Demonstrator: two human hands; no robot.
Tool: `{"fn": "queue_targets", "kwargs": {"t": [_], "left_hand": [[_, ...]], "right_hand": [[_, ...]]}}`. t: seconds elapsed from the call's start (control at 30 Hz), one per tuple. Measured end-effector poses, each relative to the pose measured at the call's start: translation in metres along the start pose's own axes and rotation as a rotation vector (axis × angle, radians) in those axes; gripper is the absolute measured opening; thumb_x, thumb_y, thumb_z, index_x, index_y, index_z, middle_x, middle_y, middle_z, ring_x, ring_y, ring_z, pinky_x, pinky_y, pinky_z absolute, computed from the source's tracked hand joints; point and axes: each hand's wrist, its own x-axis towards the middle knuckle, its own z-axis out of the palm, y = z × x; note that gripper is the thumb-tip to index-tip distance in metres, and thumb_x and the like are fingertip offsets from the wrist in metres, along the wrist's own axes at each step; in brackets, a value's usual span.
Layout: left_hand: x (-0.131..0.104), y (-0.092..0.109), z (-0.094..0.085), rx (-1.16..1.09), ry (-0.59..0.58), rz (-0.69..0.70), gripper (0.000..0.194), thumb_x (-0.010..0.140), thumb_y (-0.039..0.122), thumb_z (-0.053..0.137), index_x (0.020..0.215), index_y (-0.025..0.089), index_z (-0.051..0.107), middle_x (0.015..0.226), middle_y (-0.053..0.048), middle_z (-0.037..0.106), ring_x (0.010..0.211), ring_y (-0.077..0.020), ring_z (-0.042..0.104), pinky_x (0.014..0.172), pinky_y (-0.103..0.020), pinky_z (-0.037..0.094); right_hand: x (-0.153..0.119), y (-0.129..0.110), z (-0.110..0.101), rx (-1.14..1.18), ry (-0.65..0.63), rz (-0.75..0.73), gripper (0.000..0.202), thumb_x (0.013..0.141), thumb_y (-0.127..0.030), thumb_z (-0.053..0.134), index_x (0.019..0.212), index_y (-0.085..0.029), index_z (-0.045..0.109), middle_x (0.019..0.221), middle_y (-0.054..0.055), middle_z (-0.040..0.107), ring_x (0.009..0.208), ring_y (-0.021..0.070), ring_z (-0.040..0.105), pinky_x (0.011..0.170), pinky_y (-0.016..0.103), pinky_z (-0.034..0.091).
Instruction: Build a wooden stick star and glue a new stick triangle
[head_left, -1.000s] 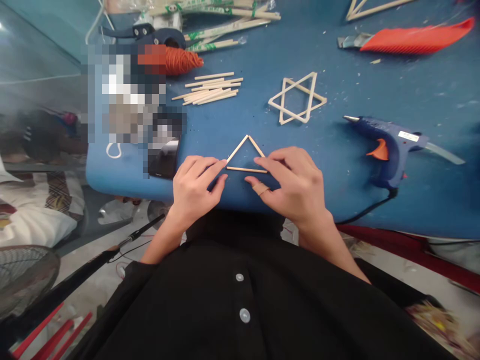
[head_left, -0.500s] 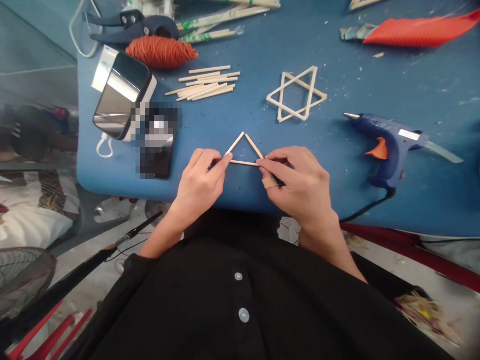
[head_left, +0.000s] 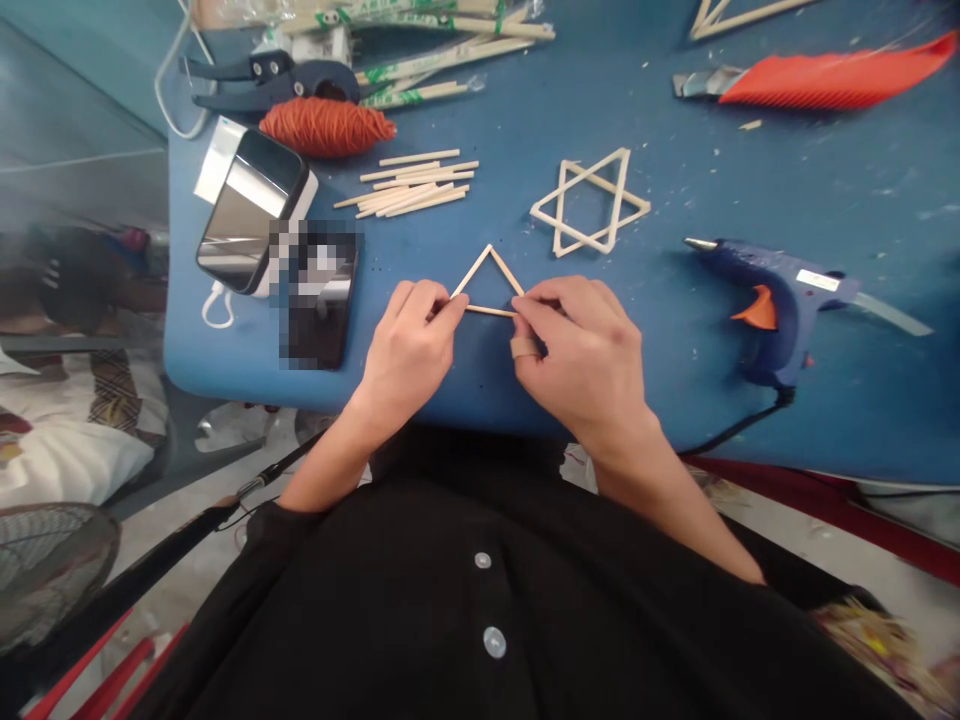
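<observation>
A triangle of three thin wooden sticks points away from me near the table's front edge. My left hand pinches its lower left corner between thumb and fingers. At the lower right corner, my right hand is closed on the sticks, with a tan band around one finger. The fingertips hide both lower corners, while the top corner shows, its two sticks meeting. Beyond my right hand lies a six-pointed star of sticks. A loose pile of short sticks rests farther left.
On the blue table, a glue gun lies right, its cord crossing the front edge. A red-handled cutter is at back right. Orange twine, dark pliers, wrapped sticks, a mirrored device and a phone are left.
The triangle and both hands have shifted slightly away from me, and the right hand has moved a little left. The camera view has tilted slightly. Both hands keep their pinch on the lower corners.
</observation>
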Motion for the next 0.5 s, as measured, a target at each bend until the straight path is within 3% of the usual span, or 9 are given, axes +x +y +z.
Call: {"fn": "queue_targets", "kwargs": {"t": [0.3,0.5], "left_hand": [[-0.0016,0.0017,-0.0026,-0.074,0.055,0.015,0.026,0.105,0.004,0.057,0.103,0.017,0.079,0.097,-0.008,0.077,0.089,-0.0197,0.068,0.084,-0.034,0.060],[-0.0018,0.0016,-0.0048,-0.107,0.039,0.016,0.027,0.100,0.000,0.056,0.102,0.016,0.077,0.100,-0.009,0.077,0.094,-0.0214,0.069,0.087,-0.036,0.062]], "right_hand": [[-0.0041,0.0026,0.0026,-0.011,0.102,-0.059,0.026,0.103,-0.015,0.057,0.114,-0.017,0.081,0.111,0.014,0.077,0.098,0.0261,0.071,0.093,0.045,0.061],[-0.0034,0.0027,0.0019,0.015,0.023,-0.020,0.030,0.101,-0.014,0.056,0.119,-0.021,0.080,0.117,0.015,0.075,0.101,0.0276,0.070,0.097,0.050,0.060]]}}
